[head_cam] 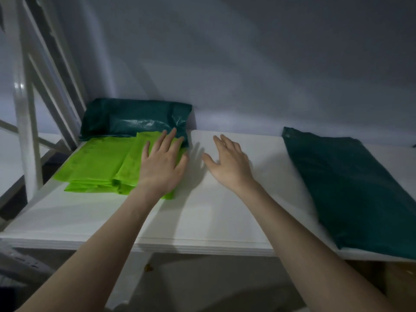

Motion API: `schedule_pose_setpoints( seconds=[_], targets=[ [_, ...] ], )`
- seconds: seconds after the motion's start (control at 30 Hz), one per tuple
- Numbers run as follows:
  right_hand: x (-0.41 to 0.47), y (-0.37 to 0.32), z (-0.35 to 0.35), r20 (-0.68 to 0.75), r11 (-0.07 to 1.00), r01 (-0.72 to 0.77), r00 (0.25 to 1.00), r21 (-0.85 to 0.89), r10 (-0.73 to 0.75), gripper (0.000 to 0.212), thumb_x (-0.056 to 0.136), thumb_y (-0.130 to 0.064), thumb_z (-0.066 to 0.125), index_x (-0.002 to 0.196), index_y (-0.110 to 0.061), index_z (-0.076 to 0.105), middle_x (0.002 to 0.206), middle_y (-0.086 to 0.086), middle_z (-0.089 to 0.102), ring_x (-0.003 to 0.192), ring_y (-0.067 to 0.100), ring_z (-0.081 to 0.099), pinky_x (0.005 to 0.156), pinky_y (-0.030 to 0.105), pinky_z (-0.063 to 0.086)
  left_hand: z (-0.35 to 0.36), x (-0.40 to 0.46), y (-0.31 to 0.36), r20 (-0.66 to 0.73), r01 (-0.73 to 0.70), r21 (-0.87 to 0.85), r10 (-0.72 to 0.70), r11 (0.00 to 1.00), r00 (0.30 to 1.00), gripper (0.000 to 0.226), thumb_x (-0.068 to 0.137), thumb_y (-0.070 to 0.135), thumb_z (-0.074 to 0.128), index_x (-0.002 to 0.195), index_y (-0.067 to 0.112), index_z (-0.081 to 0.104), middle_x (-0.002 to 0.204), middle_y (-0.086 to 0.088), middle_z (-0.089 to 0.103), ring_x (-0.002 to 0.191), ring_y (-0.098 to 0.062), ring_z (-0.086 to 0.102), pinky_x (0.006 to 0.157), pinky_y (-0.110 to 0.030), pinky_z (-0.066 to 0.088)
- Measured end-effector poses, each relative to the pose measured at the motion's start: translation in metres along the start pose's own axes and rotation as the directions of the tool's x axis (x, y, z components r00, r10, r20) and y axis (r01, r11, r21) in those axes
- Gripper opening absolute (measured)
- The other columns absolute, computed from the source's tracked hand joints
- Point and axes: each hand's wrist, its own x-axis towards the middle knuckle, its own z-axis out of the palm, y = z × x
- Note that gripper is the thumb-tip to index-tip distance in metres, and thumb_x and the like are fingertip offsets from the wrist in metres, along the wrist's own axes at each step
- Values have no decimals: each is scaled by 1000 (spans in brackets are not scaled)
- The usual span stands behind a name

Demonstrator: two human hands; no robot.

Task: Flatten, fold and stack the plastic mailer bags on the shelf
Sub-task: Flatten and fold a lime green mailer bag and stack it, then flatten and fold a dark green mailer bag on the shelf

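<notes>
Flat-fingered, left hand (162, 164) presses lime bags (108, 164); right hand (228, 164) spread over shelf (202, 224).

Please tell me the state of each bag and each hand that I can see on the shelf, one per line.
Light green bags: folded, stacked, flat on the shelf.
Dark green bags at back: folded, piled behind the light green ones.
Dark green bag at right: lying flat, not folded.
Left hand: open, fingers straight, on the light green bags.
Right hand: open, over the bare shelf, holding nothing.

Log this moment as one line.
left hand flat on lime bag stack | right hand open over bare shelf
</notes>
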Motion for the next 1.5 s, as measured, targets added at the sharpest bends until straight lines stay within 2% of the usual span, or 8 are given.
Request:
schedule_pose_setpoints(
  seconds=[0.27,0.6,0.77,0.9,1.07,1.23,1.37,1.5],
  targets=[
    [-39,80,-64,-133,992,-130,983,-6,128,61,95,-47,39,147,-19,26,156,0,21,143,19,16,113,39,19,12,-16,95,25,-183,-115,187,976,982,78,78,58,1,143,27,32,157,6,16,145,-13,7,116,-41,6],
    [-102,192,-124,-178,937,-344,927,-55,330,64,95,-49,36,149,-18,19,157,2,16,144,24,14,113,45,21,39,-25,211,181,-251,-270,305,929,935,60,92,52,17,145,24,28,157,0,15,144,-19,14,116,-38,13],
    [-131,249,-136,-186,882,-470,870,-35,456,65,95,-50,38,148,-17,20,156,6,18,141,28,18,112,45,24,65,-28,256,302,-100,-475,268,874,915,50,97,38,37,141,15,33,149,-11,31,136,-27,28,111,-37,24],
    [-151,291,-136,-122,805,-593,798,24,591,67,93,-53,38,148,-20,17,156,9,15,141,32,15,114,47,20,75,-31,289,464,162,-625,197,764,863,53,96,39,43,139,11,31,142,-14,39,127,-30,40,98,-32,33],
    [-162,321,-127,-39,735,-671,736,95,676,71,91,-58,38,149,-23,13,155,10,15,140,36,17,113,51,20,92,-27,315,620,538,-750,124,385,775,65,88,39,59,137,11,25,132,-8,52,109,-20,56,87,-27,44],
    [-164,320,-114,10,751,-659,752,39,660,74,89,-58,43,147,-24,14,153,9,19,138,37,20,111,52,23,99,-18,326,642,626,-748,4,219,767,85,82,42,67,143,7,19,126,-2,50,105,-18,55,84,-28,44],
    [-162,304,-106,-3,780,-621,782,78,623,76,85,-56,53,145,-24,19,147,7,24,134,35,24,108,51,27,93,-7,316,692,689,-721,30,72,721,57,76,48,71,113,7,58,107,-4,68,92,-17,66,72,-25,54],
    [-157,278,-97,15,828,-553,832,97,554,80,80,-56,59,143,-25,19,144,5,27,132,33,28,107,50,29,74,-3,303,621,618,-782,8,82,784,36,79,38,72,102,12,62,95,0,69,82,-14,67,57,-20,55]
  ],
)
